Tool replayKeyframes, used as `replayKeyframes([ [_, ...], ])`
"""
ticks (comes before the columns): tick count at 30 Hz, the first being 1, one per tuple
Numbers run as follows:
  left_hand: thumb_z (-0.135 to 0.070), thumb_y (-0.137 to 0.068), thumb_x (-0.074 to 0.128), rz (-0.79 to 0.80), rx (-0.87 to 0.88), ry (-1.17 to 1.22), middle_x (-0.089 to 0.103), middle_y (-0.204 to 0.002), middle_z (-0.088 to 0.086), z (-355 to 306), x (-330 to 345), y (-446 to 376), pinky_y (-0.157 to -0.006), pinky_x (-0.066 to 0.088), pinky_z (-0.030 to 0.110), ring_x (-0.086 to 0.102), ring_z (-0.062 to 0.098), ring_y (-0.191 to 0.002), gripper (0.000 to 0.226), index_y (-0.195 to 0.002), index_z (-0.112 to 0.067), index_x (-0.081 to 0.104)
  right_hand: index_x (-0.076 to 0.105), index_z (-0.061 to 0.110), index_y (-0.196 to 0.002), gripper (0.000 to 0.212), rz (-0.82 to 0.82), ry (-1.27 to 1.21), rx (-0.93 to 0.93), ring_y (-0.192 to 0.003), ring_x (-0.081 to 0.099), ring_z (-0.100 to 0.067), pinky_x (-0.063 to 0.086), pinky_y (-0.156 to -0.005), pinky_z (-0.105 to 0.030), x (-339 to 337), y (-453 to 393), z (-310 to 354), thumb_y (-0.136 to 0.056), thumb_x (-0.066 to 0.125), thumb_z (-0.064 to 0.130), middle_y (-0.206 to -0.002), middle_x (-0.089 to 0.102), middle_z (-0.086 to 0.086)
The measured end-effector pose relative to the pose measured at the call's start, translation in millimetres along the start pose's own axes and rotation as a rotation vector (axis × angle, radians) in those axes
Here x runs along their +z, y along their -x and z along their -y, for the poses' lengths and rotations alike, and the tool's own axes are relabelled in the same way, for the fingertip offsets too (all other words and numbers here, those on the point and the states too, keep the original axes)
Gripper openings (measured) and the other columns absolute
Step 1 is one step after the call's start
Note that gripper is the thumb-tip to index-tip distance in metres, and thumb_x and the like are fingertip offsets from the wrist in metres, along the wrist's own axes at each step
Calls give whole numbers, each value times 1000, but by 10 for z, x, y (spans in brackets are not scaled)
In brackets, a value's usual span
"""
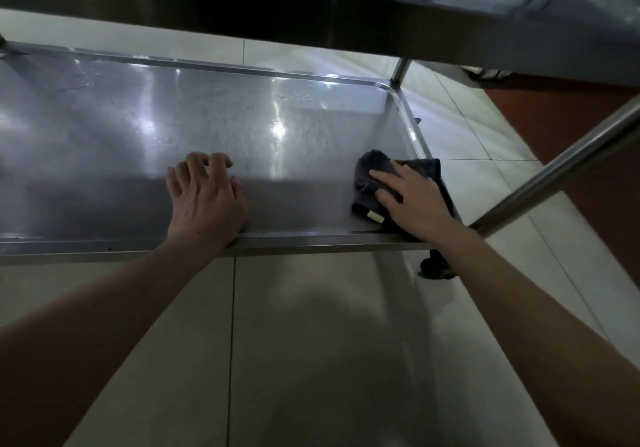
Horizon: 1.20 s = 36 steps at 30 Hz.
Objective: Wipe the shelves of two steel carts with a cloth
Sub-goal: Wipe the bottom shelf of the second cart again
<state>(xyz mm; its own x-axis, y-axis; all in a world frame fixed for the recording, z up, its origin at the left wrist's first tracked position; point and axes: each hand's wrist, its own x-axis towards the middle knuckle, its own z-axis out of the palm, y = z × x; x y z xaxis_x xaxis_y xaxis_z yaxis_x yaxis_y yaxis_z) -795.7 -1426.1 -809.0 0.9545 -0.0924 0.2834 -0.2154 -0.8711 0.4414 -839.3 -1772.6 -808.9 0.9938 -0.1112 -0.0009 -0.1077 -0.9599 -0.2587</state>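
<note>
A low steel cart shelf [114, 135] with a raised rim spreads across the middle of the head view. A dark grey cloth [372, 178] lies crumpled in the shelf's near right corner. My right hand [412, 199] presses flat on the cloth with its fingers straight. My left hand [204, 201] rests on the bare shelf near the front rim, fingertips bent down onto the steel, holding nothing. Faint streaks show on the shelf surface toward the back.
The underside of the cart's upper shelf [311, 3] hangs close overhead. A steel post [561, 166] slants up at the right, another post [401, 69] stands at the far right corner. A dark caster [438, 268] sits below the front rim. Pale floor tiles [311, 360] lie below.
</note>
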Motion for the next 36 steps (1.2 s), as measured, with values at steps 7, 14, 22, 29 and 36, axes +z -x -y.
replayKeyframes([
  [7, -21, -96, 41, -35, -2, 2, 38, -125, 17, -30, 13, 10, -113, 23, 52, 35, 38, -120, 26, -122, -16, 42, 57, 52, -143, 57, -1, -52, -48, -153, 35, -23, 27, -121, -58, 132, 685, 809, -95, 29, 62, -166, 40, 4],
  [14, -19, -93, 45, -88, 52, 25, 41, -124, 19, 12, 33, 16, -111, 27, 52, 38, 39, -119, 28, -121, -16, 44, 43, 57, -151, 42, 100, -71, -133, -159, 15, -17, 3, -125, -63, 164, 398, 1183, -110, 38, 51, -172, 23, 11],
  [22, -18, -95, 42, -172, 42, -28, 46, -120, 19, 5, 40, 19, -105, 32, 52, 41, 39, -115, 22, -116, -16, 46, 38, 51, -156, 47, 48, 9, 90, -158, 20, -25, 11, -125, -64, -55, 356, 340, -109, 36, 53, -172, 24, 2],
  [29, -10, -95, 38, -256, 82, 28, 52, -113, 16, -38, -53, 76, -89, 37, 48, 46, 36, -105, 24, -114, -13, 52, 47, 31, -156, 61, -105, -15, -2, -142, 50, -34, 39, -113, -53, 87, 812, 526, -101, 32, 51, -156, 53, -9],
  [36, -8, -90, 39, -259, 135, 101, 56, -107, 16, 133, -322, 212, -80, 39, 45, 50, 36, -98, 29, -112, -10, 58, 46, 18, -156, 58, -117, -103, -131, -138, 51, -25, 32, -118, -50, 278, 918, 1153, -105, 56, 43, -148, 59, -5],
])
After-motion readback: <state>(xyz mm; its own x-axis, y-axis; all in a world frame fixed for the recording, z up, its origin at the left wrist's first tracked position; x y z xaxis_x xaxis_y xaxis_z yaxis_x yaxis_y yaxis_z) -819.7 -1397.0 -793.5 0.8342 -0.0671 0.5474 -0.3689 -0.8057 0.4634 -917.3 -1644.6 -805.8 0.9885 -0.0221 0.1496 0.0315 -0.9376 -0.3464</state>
